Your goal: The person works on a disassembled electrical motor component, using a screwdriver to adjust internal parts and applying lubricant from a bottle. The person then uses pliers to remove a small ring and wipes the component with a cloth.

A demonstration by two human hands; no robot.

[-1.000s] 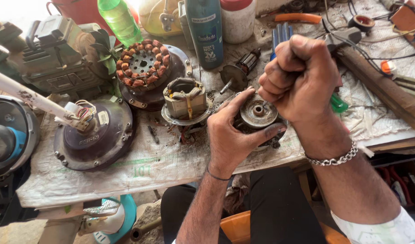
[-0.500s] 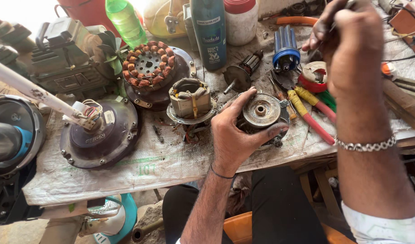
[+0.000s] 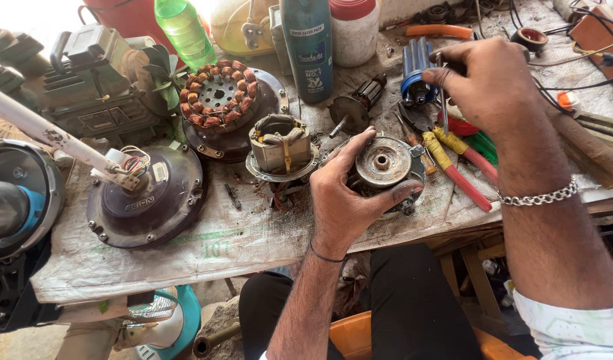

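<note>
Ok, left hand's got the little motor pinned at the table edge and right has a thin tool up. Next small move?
Probably bring the thin metal tool in the right hand down to the round motor part. The left hand already grips that part with its hub facing up, while the tool hangs above the pliers, off to the side.

Cluttered workbench, daylit from the far side.
Bench [image 3: 186, 260] covered with stained woven sheet; wooden frame [image 3: 476, 267] visible beneath right edge. Dirt floor [image 3: 220, 327] below. Orange seat [image 3: 350, 337] at near edge. Strong glare along top left.
</note>
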